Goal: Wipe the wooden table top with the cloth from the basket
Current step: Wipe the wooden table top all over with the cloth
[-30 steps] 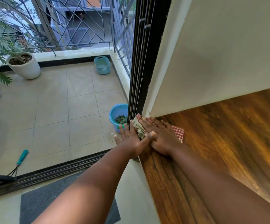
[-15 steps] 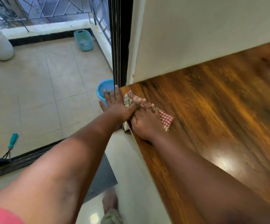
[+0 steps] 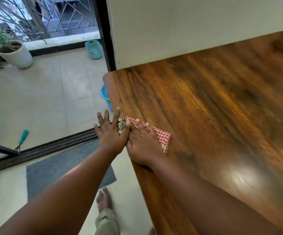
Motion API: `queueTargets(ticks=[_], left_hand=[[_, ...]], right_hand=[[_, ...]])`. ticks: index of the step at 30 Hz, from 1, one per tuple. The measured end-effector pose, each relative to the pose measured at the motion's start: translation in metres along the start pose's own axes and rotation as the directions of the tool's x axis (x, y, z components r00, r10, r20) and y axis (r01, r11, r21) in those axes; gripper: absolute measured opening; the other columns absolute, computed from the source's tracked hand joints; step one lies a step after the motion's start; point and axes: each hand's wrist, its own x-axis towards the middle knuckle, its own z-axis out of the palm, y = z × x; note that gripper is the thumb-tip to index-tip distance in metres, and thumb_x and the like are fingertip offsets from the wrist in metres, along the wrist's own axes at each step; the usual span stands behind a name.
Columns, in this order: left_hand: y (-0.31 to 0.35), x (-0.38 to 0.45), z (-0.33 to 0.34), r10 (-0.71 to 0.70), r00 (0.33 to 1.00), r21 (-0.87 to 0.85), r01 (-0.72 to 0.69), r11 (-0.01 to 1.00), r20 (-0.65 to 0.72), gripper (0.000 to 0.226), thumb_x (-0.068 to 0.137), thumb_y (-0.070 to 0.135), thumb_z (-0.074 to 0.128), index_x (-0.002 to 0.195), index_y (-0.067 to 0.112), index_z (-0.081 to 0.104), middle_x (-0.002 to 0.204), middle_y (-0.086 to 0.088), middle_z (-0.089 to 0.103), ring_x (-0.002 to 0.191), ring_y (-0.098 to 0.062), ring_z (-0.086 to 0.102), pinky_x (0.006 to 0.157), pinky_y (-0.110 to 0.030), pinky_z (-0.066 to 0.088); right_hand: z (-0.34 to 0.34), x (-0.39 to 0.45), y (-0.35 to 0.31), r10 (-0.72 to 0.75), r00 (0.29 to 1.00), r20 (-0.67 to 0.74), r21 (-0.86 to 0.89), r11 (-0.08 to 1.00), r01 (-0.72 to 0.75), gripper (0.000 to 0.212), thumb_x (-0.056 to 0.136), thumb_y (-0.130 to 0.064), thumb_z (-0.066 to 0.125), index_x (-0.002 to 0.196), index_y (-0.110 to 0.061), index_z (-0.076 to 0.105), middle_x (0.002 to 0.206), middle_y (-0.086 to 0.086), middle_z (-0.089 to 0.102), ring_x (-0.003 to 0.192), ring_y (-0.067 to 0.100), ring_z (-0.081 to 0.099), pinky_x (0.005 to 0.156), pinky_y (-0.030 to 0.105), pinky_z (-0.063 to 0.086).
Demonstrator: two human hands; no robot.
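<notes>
Right now the table (image 3: 213, 107) fills the right half of the frame, its dark glossy wood running from the white wall (image 3: 188, 31) at the top down to the lower right, with a bright glare spot in the lower right. Left of it lies the tiled balcony floor (image 3: 44, 90), past a black sliding-door track (image 3: 52, 146). A grey mat (image 3: 61, 168) lies on the indoor floor at lower centre left, partly under my left forearm.

At upper left a white pot (image 3: 16, 55) holds a green plant. A teal basket (image 3: 94, 49) stands by the balcony's far edge at top centre. A blue tub (image 3: 106, 97) peeks out from behind the table's left edge. A teal-handled tool (image 3: 22, 137) lies on the tiles at left centre.

My right hand (image 3: 143, 146) lies palm down on the cloth (image 3: 162, 139) at the table's left edge, centre frame, fingers spread straight and pressing it flat. The cloth is red-and-white checked; its corner sticks out to the right of my fingers, and a bunched pale end hangs over the table edge. My left hand (image 3: 111, 134) is just off that edge, fingers straight and spread, its thumb lying against the bunched end and touching my right hand.

My bare foot (image 3: 104, 199) shows at bottom centre.
</notes>
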Motion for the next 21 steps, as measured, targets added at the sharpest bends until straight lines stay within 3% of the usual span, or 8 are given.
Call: queueTargets(ticks=[5,9,16,21], left_hand=[[0.017,-0.054,0.005,-0.001,1.0,0.146,-0.003,0.989,0.025,0.069,0.087,0.067,0.014,0.151,0.045,-0.002,0.161,-0.001,-0.012,0.143,-0.021,-0.028,0.112,-0.057,-0.013],[0.025,-0.092,0.012,-0.054,0.998,0.223,0.042,0.974,0.045,0.064,0.094,0.063,0.017,0.147,0.047,-0.016,0.161,-0.002,-0.018,0.139,-0.019,-0.036,0.109,-0.052,-0.021],[0.042,-0.158,0.017,-0.082,0.987,0.31,0.036,0.95,0.139,0.064,0.091,0.065,0.004,0.135,0.047,-0.038,0.155,-0.003,-0.033,0.126,-0.021,-0.051,0.106,-0.052,-0.027],[0.056,-0.217,0.023,-0.134,0.973,0.34,0.064,0.938,0.186,0.064,0.081,0.068,-0.01,0.131,0.045,-0.043,0.155,-0.007,-0.033,0.127,-0.025,-0.048,0.107,-0.055,-0.024]], right_hand=[[0.002,-0.056,0.005,-0.027,0.999,0.021,0.01,1.0,0.027,0.057,0.099,-0.039,0.018,0.154,-0.027,0.006,0.161,-0.008,0.006,0.146,0.016,-0.008,0.115,0.043,-0.008],[0.004,-0.093,0.008,-0.055,0.998,0.038,0.002,0.998,0.055,0.057,0.099,-0.039,0.018,0.153,-0.029,0.004,0.161,-0.008,0.004,0.146,0.015,-0.01,0.114,0.043,-0.01],[0.012,-0.162,0.006,-0.057,0.997,0.054,0.009,0.998,0.057,0.058,0.097,-0.043,0.015,0.153,-0.032,0.003,0.16,-0.01,0.002,0.145,0.013,-0.014,0.112,0.041,-0.015],[0.017,-0.217,0.004,-0.054,0.995,0.086,0.026,0.998,0.052,0.057,0.096,-0.047,0.011,0.152,-0.037,0.0,0.159,-0.015,-0.002,0.141,0.008,-0.021,0.104,0.035,-0.026]])
